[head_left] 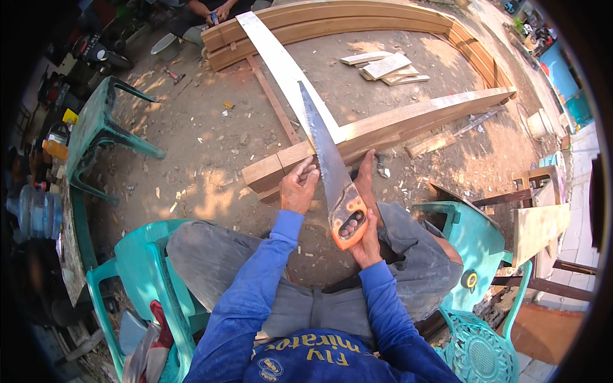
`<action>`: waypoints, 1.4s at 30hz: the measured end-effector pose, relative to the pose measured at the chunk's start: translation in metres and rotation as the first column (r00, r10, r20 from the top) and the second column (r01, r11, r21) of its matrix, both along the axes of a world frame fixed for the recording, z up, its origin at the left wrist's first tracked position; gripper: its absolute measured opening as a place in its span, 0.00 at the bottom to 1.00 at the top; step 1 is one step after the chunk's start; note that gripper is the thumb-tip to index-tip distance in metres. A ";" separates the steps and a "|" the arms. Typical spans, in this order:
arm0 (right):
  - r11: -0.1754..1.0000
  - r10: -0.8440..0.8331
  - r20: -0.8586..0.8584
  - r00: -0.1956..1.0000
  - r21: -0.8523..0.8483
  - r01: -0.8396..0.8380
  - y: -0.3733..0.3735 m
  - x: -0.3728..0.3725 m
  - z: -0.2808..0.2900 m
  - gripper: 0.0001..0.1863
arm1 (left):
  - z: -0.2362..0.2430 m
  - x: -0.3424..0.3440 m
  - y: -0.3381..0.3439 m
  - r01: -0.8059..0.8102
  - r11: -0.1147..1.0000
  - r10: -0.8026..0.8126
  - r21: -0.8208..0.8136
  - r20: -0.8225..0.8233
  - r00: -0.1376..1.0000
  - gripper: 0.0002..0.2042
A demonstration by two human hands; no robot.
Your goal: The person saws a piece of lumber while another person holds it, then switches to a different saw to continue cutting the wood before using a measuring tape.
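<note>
Gripping orange-handled handsaw (332,175): right hand (366,246) curled through handle (344,240); dull grey blade (320,137) tapers ahead of it, teeth leftward. Left hand (300,188) half-curled by timber (383,127).

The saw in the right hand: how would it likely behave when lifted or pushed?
The saw would probably bend sideways, as its blade looks long and thin. Lifted by the orange handle, it may feel tip-heavy, since the blade reaches far beyond the right hand.
</note>
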State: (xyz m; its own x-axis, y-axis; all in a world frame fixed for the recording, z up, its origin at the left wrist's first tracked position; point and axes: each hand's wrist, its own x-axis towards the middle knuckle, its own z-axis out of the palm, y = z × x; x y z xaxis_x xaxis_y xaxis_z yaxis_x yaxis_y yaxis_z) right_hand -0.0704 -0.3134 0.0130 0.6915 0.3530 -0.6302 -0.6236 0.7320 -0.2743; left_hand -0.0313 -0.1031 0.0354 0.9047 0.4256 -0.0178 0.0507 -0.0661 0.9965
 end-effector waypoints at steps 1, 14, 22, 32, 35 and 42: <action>1.000 0.003 0.001 1.000 -0.003 -0.003 0.002 -0.001 0.001 0.18 | -0.004 0.000 -0.003 -0.003 1.000 0.003 -0.003 0.001 1.000 0.21; 0.998 -0.017 0.028 0.999 -0.058 0.018 0.006 -0.004 -0.003 0.19 | 0.005 -0.009 -0.019 0.054 0.786 -0.042 0.616 -0.034 0.999 0.23; 0.998 -0.019 0.023 1.000 -0.064 0.020 0.005 -0.003 -0.006 0.18 | 0.004 -0.006 -0.015 0.084 0.721 -0.031 0.688 -0.090 0.996 0.24; 0.997 -0.028 0.071 0.997 -0.070 0.033 0.004 -0.004 -0.010 0.18 | 0.002 -0.004 -0.016 0.042 0.733 -0.016 0.679 -0.044 0.999 0.23; 0.995 -0.017 0.105 0.994 -0.092 0.027 0.004 -0.004 -0.010 0.18 | 0.005 -0.003 -0.017 0.009 0.741 0.000 0.671 -0.013 1.000 0.22; 0.991 -0.008 0.149 0.989 -0.130 0.027 0.004 -0.004 -0.010 0.20 | 0.001 -0.001 -0.014 -0.048 0.754 0.013 0.655 0.058 0.998 0.21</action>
State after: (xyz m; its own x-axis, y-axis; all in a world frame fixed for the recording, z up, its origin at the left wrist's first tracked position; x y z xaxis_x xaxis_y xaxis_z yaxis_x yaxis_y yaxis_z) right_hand -0.0746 -0.3092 0.0033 0.7858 0.2612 -0.5606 -0.5565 0.6941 -0.4567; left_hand -0.0327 -0.1166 0.0361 0.8833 0.3448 0.3175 0.0190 -0.7031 0.7108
